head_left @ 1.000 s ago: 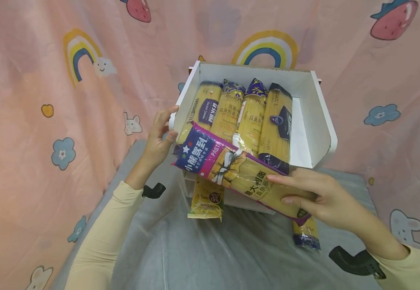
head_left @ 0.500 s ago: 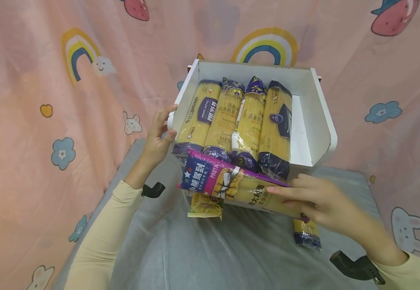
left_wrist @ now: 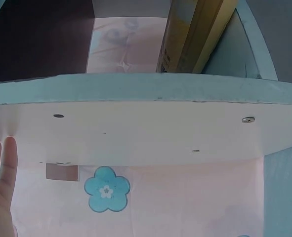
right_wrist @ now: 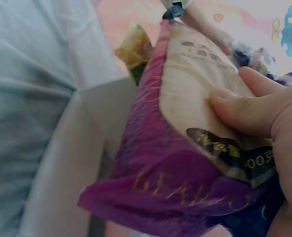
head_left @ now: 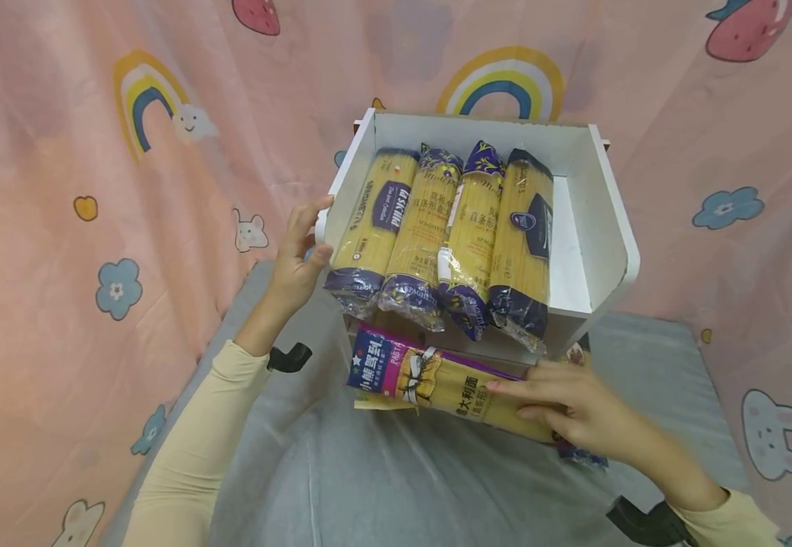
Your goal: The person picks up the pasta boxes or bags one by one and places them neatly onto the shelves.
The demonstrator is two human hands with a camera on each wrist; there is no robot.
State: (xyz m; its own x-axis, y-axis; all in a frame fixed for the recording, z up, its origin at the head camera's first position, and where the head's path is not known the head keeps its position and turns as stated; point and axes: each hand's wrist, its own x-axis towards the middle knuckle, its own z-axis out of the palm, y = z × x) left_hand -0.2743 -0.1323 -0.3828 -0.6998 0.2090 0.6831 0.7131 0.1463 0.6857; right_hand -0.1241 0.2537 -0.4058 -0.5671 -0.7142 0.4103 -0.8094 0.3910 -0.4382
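My right hand (head_left: pixel 587 410) grips one end of a long purple-edged spaghetti pack (head_left: pixel 460 391), thumb on its front in the right wrist view. The pack slants in front of the white shelf unit (head_left: pixel 610 228), below its top tray, its blue end (head_left: pixel 371 361) to the left. My left hand (head_left: pixel 293 270) rests at the tray's left front corner, and in the left wrist view its fingers (left_wrist: pixel 8 160) are straight against the white panel. Several yellow spaghetti packs (head_left: pixel 375 216) lie side by side in the top tray, their near ends jutting over its front.
Another yellow pack (head_left: pixel 385 403) pokes out from the lower shelf, mostly behind the held one. A further pack (head_left: pixel 583 456) shows below my right hand. Grey cloth (head_left: pixel 286 471) covers the surface, and a pink printed curtain (head_left: pixel 286 106) hangs behind.
My right hand has lowered the purple-edged spaghetti pack from over the tray's front to below it, uncovering the near ends of the tray's packs. The left hand stays in place.
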